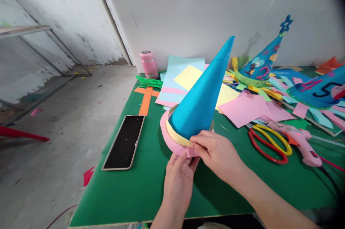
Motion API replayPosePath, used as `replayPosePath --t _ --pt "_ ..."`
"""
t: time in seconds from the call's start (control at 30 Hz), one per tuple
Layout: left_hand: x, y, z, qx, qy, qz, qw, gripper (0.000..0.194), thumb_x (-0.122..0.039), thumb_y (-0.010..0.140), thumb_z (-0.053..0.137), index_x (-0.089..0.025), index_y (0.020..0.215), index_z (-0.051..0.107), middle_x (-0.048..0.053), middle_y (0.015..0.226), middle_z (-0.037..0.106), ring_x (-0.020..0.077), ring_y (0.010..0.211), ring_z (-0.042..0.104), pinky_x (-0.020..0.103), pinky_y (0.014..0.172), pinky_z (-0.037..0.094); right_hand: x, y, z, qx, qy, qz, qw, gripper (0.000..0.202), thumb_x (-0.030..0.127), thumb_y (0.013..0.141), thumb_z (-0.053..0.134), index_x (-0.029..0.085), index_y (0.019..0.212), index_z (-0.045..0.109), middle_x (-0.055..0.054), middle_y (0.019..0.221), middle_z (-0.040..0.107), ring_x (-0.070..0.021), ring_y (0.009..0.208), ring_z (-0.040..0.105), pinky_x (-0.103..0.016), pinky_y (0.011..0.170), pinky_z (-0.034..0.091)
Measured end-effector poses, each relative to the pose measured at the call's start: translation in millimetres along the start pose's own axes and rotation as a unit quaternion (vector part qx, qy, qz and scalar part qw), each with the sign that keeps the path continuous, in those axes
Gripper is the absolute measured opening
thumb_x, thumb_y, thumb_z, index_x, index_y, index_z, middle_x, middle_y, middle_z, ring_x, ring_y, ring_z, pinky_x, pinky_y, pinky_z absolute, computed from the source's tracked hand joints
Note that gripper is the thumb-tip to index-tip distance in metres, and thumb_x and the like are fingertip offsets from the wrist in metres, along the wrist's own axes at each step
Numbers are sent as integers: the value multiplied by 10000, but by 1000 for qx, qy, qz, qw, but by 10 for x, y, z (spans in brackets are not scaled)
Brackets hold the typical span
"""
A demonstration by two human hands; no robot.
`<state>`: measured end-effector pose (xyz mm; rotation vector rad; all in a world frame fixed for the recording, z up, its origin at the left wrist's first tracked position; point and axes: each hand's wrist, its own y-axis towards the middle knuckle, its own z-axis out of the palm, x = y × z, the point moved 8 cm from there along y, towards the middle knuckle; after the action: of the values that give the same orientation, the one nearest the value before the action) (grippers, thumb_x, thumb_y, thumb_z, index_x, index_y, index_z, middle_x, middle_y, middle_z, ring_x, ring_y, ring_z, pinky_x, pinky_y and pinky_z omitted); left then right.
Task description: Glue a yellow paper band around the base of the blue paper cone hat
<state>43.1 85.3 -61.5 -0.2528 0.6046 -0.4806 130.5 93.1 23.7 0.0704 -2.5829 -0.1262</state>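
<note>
A blue paper cone hat (203,94) leans to the right at the middle of the table. Round its base runs a pale yellow paper band (175,133), with a pink paper brim (167,133) outside it. My left hand (180,171) grips the pink brim from below at the near edge, thumb on top. With thumb and fingers, my right hand (212,150) pinches the yellow band against the foot of the cone. The far side of the band is mostly hidden behind the cone.
On the green table (129,196) lie a phone (124,142), red-and-yellow scissors (269,144), a pink glue gun (304,141) and coloured paper sheets (245,108). Two decorated hats (260,63) stand at right. A pink flask (149,64) and green pipe cleaners (149,82) are at the back left.
</note>
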Motion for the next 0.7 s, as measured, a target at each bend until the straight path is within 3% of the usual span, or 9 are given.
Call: replayPosePath --t 0.3,0.7 --pt "5 4 -21 9 -13 -9 1000 184 -113 785 510 -127 923 631 87 981 654 174 949 582 388 953 381 3 -3 28 -1 -9 -5 1000 207 194 840 444 239 885 641 1 793 595 -123 731 516 -228 632 375" --pt "7 15 -16 4 -20 -6 1000 123 -110 741 558 -144 813 652 43 757 669 196 963 581 375 952 382 16 25 71 10 -28 -13 999 207 197 845 436 236 866 638 3 779 593 -120 727 518 -226 599 357"
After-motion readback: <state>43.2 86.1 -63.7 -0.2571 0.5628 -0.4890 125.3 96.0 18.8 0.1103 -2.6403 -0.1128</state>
